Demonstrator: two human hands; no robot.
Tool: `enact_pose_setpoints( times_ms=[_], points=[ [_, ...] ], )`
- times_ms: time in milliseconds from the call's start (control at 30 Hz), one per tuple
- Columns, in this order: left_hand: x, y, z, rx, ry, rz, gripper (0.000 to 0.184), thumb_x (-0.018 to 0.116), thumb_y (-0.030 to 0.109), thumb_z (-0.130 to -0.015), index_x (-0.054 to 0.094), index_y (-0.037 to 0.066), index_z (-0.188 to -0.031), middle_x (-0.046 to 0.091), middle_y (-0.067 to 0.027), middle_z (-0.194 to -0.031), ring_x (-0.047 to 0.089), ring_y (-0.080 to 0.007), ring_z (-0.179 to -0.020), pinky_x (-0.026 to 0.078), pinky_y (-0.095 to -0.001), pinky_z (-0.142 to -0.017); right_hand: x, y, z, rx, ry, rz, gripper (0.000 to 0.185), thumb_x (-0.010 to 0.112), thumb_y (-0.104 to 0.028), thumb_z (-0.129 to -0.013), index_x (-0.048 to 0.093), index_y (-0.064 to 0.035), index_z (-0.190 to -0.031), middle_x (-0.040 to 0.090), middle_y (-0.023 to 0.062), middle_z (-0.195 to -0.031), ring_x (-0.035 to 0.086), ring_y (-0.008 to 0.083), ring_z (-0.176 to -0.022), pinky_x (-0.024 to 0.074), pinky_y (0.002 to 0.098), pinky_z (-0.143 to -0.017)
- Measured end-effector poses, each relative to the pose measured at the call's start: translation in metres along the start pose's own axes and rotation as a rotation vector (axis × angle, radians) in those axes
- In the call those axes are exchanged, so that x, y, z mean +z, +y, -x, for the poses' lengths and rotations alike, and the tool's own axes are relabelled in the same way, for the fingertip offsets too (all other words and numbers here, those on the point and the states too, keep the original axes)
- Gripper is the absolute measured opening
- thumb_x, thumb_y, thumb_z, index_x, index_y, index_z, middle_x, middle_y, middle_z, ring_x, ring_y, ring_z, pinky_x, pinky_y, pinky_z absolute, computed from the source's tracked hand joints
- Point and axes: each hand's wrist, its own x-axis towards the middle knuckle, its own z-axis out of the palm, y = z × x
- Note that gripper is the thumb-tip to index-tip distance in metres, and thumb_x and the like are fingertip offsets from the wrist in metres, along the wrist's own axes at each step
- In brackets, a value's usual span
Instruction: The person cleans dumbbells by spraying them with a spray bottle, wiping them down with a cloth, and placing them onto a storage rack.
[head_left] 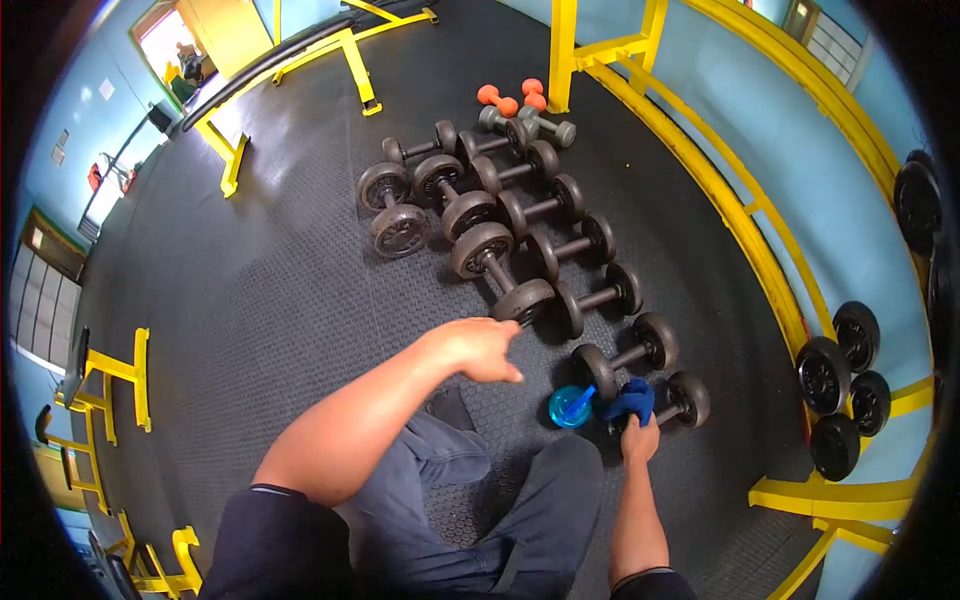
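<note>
My left hand (482,348) reaches over the floor beside the near end of a black dumbbell (525,303). Its thumb and a forefinger stand apart, and nothing shows between them; whether the fingertip touches the weight I cannot tell. In my right hand (640,438) is a bunched dark blue cloth (632,400), pressed against the nearest dumbbell (688,399), whose left end is mostly hidden by the cloth. Just left of the cloth, a turquoise tub with a blue handle-like piece (571,407) sits on the floor. Another dumbbell (655,341) lies right behind it.
Several more black dumbbells (400,230) lie in rows ahead on the black rubber floor (280,320). Grey dumbbells (564,133) and orange ones (497,101) are farther off. A yellow rack (735,200) with weights (824,375) stands along the right wall; yellow benches (228,165) stand left.
</note>
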Motion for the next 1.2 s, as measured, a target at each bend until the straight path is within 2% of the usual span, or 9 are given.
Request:
enact_pose_setpoints(
  times_ms=[100,233,300,400,533,667,767,1000,1200],
  points=[
    [-0.003,-0.02,0.02,-0.14,0.016,-0.024,0.076,0.067,0.044,-0.078,0.04,0.002,-0.136,0.052,-0.0255,-0.128,0.05,-0.037,-0.12,0.04,-0.0418,-0.101,-0.013,-0.01,0.011,-0.136,0.08,-0.426,0.023,0.057,-0.016,-0.078,0.065,-0.0023,-0.095,0.065,0.0201,-0.09,0.062,0.0399,-0.085,0.0466,0.041,-0.08],
    [-0.01,-0.021,0.056,-0.132,0.177,0.089,0.077,0.068,0.041,-0.078,0.04,0.0,-0.136,0.05,-0.0254,-0.129,0.051,-0.0363,-0.119,0.04,-0.0407,-0.101,-0.024,-0.052,0.024,-0.274,0.283,-0.482,0.019,0.056,-0.011,-0.078,0.065,-0.0005,-0.091,0.067,0.0145,-0.084,0.063,0.0289,-0.077,0.0475,0.0344,-0.076],
    [-0.013,-0.026,0.056,-0.13,0.206,0.127,0.077,0.069,0.041,-0.078,0.04,-0.001,-0.135,0.051,-0.0255,-0.128,0.051,-0.0363,-0.119,0.04,-0.0406,-0.101,-0.048,-0.118,0.053,-0.266,-0.003,-0.833,0.014,0.055,-0.007,-0.079,0.065,-0.0014,-0.085,0.065,0.0071,-0.079,0.06,0.0168,-0.074,0.0467,0.0288,-0.071],
    [-0.012,-0.042,0.043,-0.106,0.276,0.185,0.074,0.07,0.039,-0.077,0.043,-0.002,-0.132,0.053,-0.0255,-0.126,0.052,-0.0361,-0.118,0.041,-0.0404,-0.1,-0.069,-0.185,0.067,-0.427,-0.14,-0.802,0.012,0.055,-0.005,-0.079,0.066,-0.0025,-0.085,0.062,0.0022,-0.076,0.056,0.0102,-0.073,0.0451,0.0254,-0.069],
    [-0.023,-0.048,0.029,-0.076,0.252,0.206,0.068,0.071,0.038,-0.075,0.05,-0.003,-0.125,0.059,-0.024,-0.118,0.055,-0.0351,-0.114,0.044,-0.0404,-0.097,-0.06,-0.19,0.032,-0.508,-0.163,-0.663,0.016,0.055,-0.012,-0.08,0.066,-0.0011,-0.086,0.065,0.0083,-0.077,0.062,0.0197,-0.072,0.0469,0.0303,-0.07],
    [-0.021,-0.036,-0.005,-0.11,0.208,0.332,0.066,0.073,0.037,-0.073,0.052,-0.001,-0.123,0.059,-0.0222,-0.12,0.055,-0.0332,-0.115,0.045,-0.04,-0.096,-0.038,-0.096,-0.001,-0.361,0.189,0.36,0.036,0.056,-0.031,-0.082,0.066,-0.0013,-0.1,0.066,0.0235,-0.092,0.061,0.0438,-0.086,0.0461,0.0473,-0.08],
    [-0.002,-0.066,-0.064,-0.262,0.175,0.2,0.073,0.076,0.04,-0.068,0.051,0.0,-0.124,0.057,-0.0224,-0.122,0.053,-0.0343,-0.117,0.043,-0.0399,-0.099,-0.006,-0.018,-0.01,-0.031,0.089,0.253,0.038,0.057,-0.032,-0.082,0.064,-0.0017,-0.104,0.065,0.0235,-0.097,0.061,0.0417,-0.09,0.0449,0.0488,-0.082],
    [0.062,-0.089,-0.187,-0.334,0.3,0.357,0.103,0.085,0.044,-0.057,0.036,0.0,-0.136,0.044,-0.0247,-0.133,0.046,-0.0362,-0.124,0.039,-0.0404,-0.103,-0.004,-0.033,-0.005,0.125,0.132,0.153,0.035,0.052,-0.032,-0.083,0.063,-0.0014,-0.097,0.064,0.0248,-0.094,0.06,0.0438,-0.089,0.0463,0.0492,-0.08],
    [0.075,-0.073,-0.227,-0.398,0.387,0.228,0.071,0.081,0.028,-0.067,0.044,0.0,-0.121,0.054,-0.024,-0.121,0.055,-0.0394,-0.111,0.047,-0.0439,-0.093,0.002,-0.018,-0.007,0.106,0.134,0.146,0.026,0.054,-0.028,-0.08,0.062,-0.0061,-0.092,0.064,0.0181,-0.096,0.059,0.0395,-0.093,0.0468,0.0476,-0.082]
  ],
)
